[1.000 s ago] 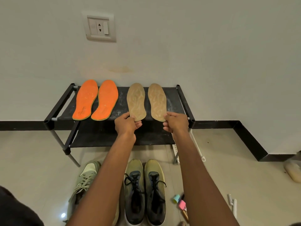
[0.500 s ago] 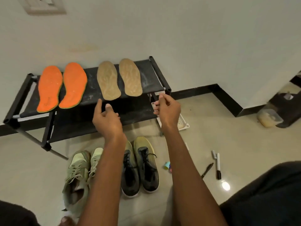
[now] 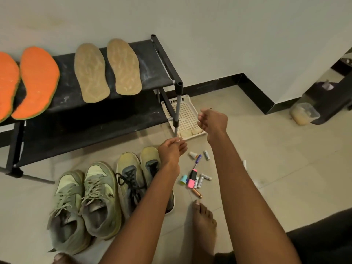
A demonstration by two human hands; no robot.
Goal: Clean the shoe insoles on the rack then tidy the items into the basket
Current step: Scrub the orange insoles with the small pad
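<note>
Both hands hang loosely curled and empty, the left hand [image 3: 172, 151] near the rack [image 3: 152, 73], the right hand [image 3: 213, 121] over the basket [image 3: 185, 115].

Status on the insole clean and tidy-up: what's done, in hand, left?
Done: four insoles laid out on the rack, two orange insoles and two tan insoles; whether they are clean is unclear. In hand: nothing; left hand and right hand both hold nothing. Left: small items lie on the floor, none visible in the basket.
</note>
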